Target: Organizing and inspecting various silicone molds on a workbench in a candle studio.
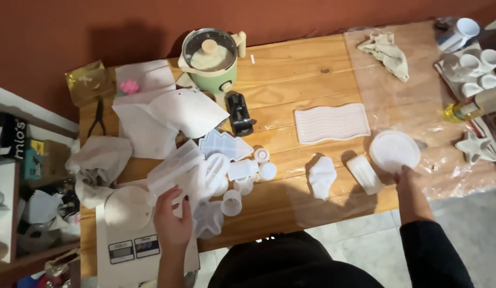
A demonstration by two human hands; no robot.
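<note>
Round mould (394, 151) lies right of the wavy tray (332, 122); right hand (409, 184) touches its rim, fingers hidden. Left hand (172, 213) grips a clear mould (176, 170); the crowded pile (226, 176) could topple.

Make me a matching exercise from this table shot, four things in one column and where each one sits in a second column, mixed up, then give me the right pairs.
Things:
1. green electric pot
2. round white mould
3. wavy white tray
4. kitchen scale

Places:
A. at the near left edge of the table, beside the left hand
B. at the middle of the table
C. at the back, close to the red wall
D. right of the middle, at the fingertips of the right hand

Pairs: 1-C, 2-D, 3-B, 4-A
</note>
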